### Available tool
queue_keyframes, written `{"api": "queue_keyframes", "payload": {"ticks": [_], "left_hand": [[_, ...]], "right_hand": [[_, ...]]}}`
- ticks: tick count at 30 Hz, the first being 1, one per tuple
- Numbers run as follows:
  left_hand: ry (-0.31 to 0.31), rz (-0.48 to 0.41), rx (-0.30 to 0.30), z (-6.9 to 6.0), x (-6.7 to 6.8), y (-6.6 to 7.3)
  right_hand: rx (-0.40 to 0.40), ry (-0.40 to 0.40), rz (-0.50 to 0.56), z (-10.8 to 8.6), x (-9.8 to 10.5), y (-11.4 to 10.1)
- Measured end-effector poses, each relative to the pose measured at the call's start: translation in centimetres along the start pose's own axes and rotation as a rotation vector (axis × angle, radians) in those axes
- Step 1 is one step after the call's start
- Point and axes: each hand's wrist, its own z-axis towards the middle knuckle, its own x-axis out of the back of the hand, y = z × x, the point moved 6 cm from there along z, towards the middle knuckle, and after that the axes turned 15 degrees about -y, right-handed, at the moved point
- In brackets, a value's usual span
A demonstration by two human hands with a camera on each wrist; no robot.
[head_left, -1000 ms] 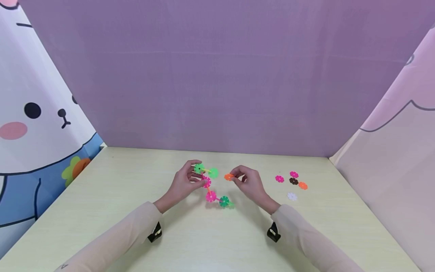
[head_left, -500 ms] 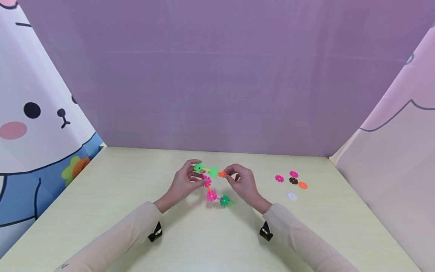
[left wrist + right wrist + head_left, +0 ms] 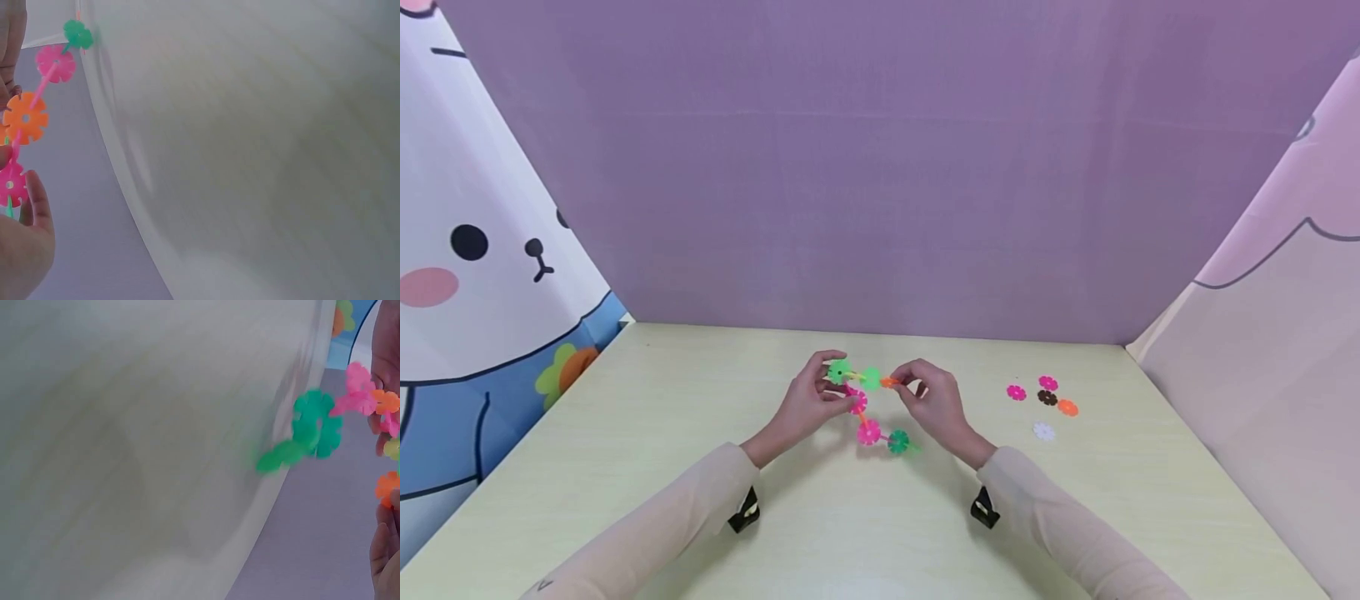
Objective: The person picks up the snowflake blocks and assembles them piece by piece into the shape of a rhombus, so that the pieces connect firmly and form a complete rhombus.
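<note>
My left hand [image 3: 808,402] grips a chain of flower-shaped plastic linking discs, with its thumb at a pink disc [image 3: 857,403] and a green disc [image 3: 838,371] near its index finger. From there the chain hangs to another pink disc [image 3: 868,432] and a dark green disc [image 3: 898,442]. Between thumb and fingertips, my right hand [image 3: 936,404] pinches an orange disc [image 3: 889,382]. Its edge meets the light green disc [image 3: 870,378] at the chain's upper end; whether their slots interlock I cannot tell. The right wrist view shows the dangling dark green disc [image 3: 317,423] blurred.
On the table [image 3: 865,533], to the right, lie several loose discs: two pink [image 3: 1017,392], one brown [image 3: 1047,397], one orange [image 3: 1067,407] and one white [image 3: 1043,431]. A purple panel [image 3: 880,167] stands along the table's back edge.
My right hand has moved left, bringing the orange disc from apart to against the light green disc. The left hand stays about where it was; the chain's hanging end has swung slightly.
</note>
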Motion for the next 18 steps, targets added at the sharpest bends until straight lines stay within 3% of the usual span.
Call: {"api": "queue_keyframes", "payload": {"ticks": [6,9,12,18], "left_hand": [[-0.059,0.047,-0.030,-0.6,-0.6,2.5],[-0.063,0.093,-0.026,-0.7,-0.8,3.1],[-0.072,0.100,-0.027,-0.4,-0.9,2.9],[-0.105,0.026,0.005,0.6,-0.9,0.1]], "right_hand": [[0.035,-0.016,0.002,0.2,-0.2,-0.1],[0.033,-0.026,0.003,0.3,-0.3,-0.2],[0.026,-0.037,0.005,0.4,-0.4,-0.3],[0.034,-0.040,0.003,0.4,-0.4,-0.3]]}}
